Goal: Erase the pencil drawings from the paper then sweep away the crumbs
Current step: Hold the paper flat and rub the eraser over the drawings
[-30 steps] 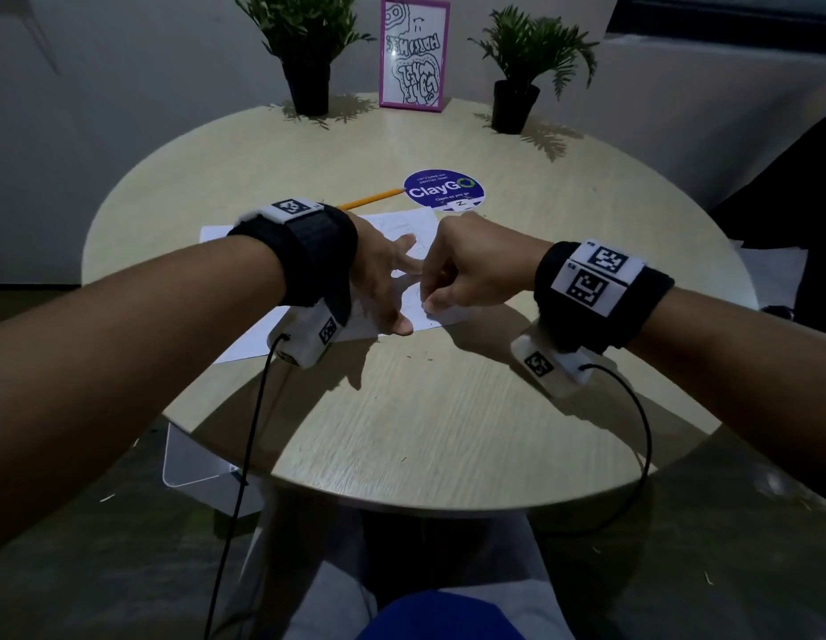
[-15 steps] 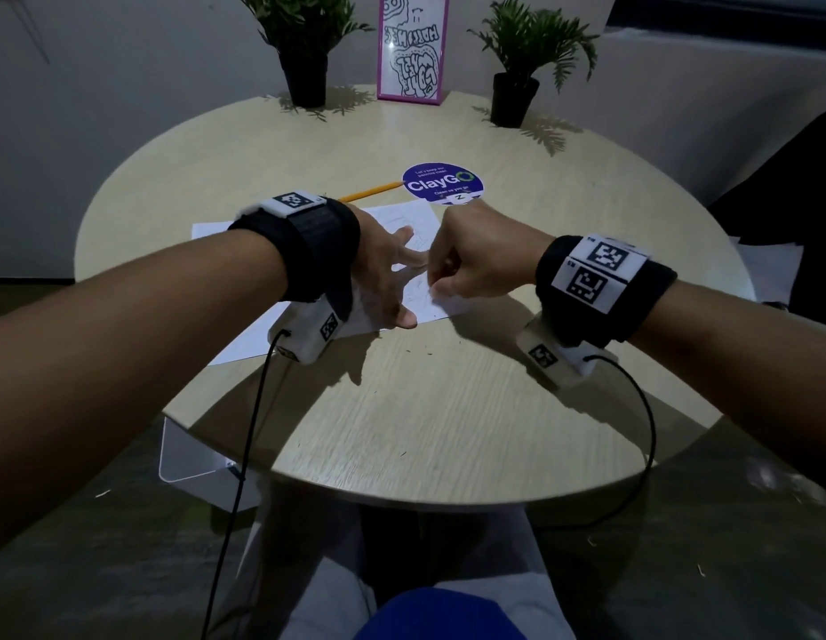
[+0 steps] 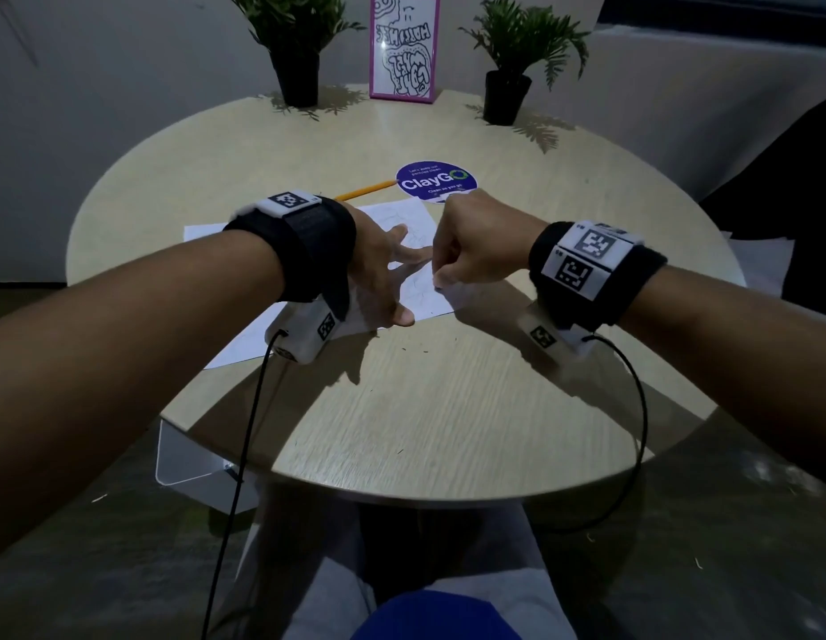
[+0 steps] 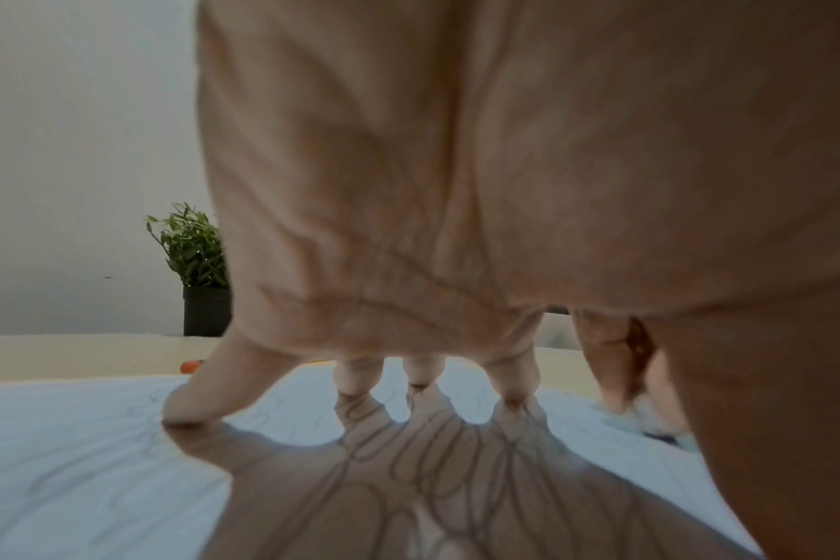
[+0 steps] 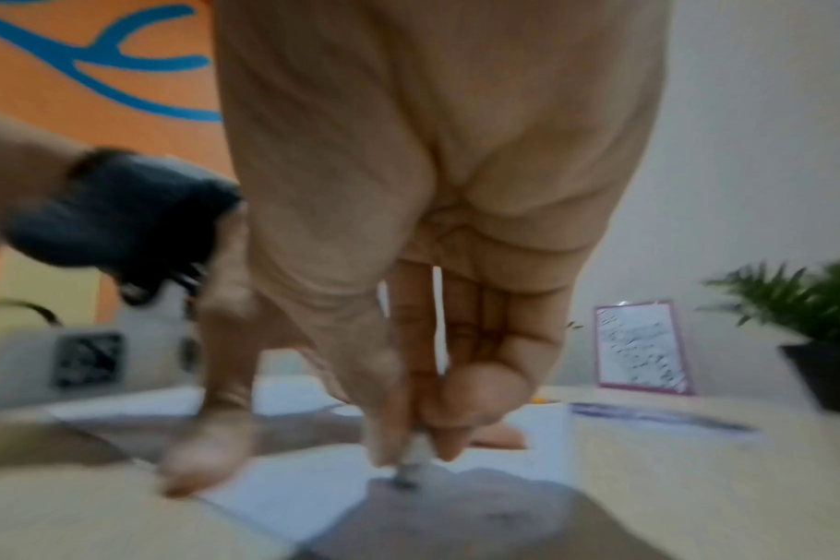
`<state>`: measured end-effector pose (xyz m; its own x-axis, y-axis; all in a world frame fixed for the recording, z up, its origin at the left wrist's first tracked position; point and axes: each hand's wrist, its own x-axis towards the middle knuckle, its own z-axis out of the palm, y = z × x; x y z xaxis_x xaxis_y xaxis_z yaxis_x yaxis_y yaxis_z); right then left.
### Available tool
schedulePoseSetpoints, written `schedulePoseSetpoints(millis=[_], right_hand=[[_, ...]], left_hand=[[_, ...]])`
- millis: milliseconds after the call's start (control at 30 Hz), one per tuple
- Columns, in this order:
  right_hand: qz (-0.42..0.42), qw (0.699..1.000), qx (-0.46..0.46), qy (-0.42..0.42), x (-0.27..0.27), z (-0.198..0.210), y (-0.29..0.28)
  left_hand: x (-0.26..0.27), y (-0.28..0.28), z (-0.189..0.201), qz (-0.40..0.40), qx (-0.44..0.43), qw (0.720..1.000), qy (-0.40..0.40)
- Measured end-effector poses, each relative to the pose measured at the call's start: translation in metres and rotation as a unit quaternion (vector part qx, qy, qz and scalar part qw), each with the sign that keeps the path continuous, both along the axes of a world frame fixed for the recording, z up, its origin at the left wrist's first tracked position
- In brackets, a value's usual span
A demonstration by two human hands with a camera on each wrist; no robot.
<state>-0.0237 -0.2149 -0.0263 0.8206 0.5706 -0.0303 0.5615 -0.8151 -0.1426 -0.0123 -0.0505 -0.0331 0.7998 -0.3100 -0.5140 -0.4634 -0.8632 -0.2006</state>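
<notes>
A white sheet of paper [image 3: 397, 219] with faint pencil drawings lies on the round table [image 3: 425, 399]. My left hand [image 3: 383, 270] presses flat on the paper with fingers spread; in the left wrist view its fingertips [image 4: 188, 409] touch the sheet [image 4: 73, 454]. My right hand [image 3: 466, 247] is curled and pinches a small white eraser [image 5: 416, 460], whose dark tip touches the paper [image 5: 284, 488] near its right edge. In the head view the eraser is hidden by the fist. A few dark crumbs [image 3: 406, 349] lie on the table just in front of the paper.
A yellow pencil [image 3: 364, 190] lies behind the paper, beside a round blue ClayGo sticker [image 3: 436, 180]. Two potted plants [image 3: 293, 48] [image 3: 512, 62] and a pink-framed picture [image 3: 404, 48] stand at the far edge. More sheets of paper [image 3: 762, 265] lie at the far right.
My right hand has shifted a little over the paper while it pinches the eraser. The left hand stays pressed on the sheet. The head view has tilted slightly.
</notes>
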Motion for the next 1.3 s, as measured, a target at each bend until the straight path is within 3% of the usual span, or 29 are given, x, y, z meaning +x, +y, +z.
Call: schedulePoseSetpoints(millis=[133,300,433,567,700,833,967,1133,1300], right_hand=[[0.069,0.997,-0.008,0.02,-0.016,-0.003,0.018],[0.003,1.0,-0.003,0.001,0.0,0.0,0.002],[0.045,0.999,-0.009,0.009,-0.01,-0.004,0.01],[-0.005,1.0,-0.008,0.002,0.002,-0.002,-0.003],[0.035,0.999,-0.004,0.013,-0.011,-0.006,0.007],[-0.023,1.0,-0.021,0.002,0.002,-0.001,-0.006],[0.027,0.999,-0.023,0.008,-0.006,-0.004,0.006],[-0.038,0.999,-0.018,0.004,0.003,-0.001,-0.008],[0.016,0.999,-0.006,0.029,-0.008,-0.003,0.004]], left_hand=[[-0.001,-0.001,0.003,0.005,-0.015,1.0,0.019],[0.0,0.0,0.002,0.008,0.002,1.0,0.009],[-0.003,0.001,-0.003,-0.014,-0.019,1.0,0.003],[0.001,-0.001,-0.003,-0.009,0.012,1.0,-0.007],[0.006,0.002,-0.005,-0.007,-0.007,1.0,0.013],[0.003,-0.001,-0.004,-0.003,0.006,1.0,-0.005],[-0.001,-0.002,-0.002,-0.013,0.01,1.0,-0.006],[0.0,-0.002,-0.001,-0.004,0.01,1.0,0.001],[0.001,-0.001,0.0,-0.004,0.008,1.0,0.014]])
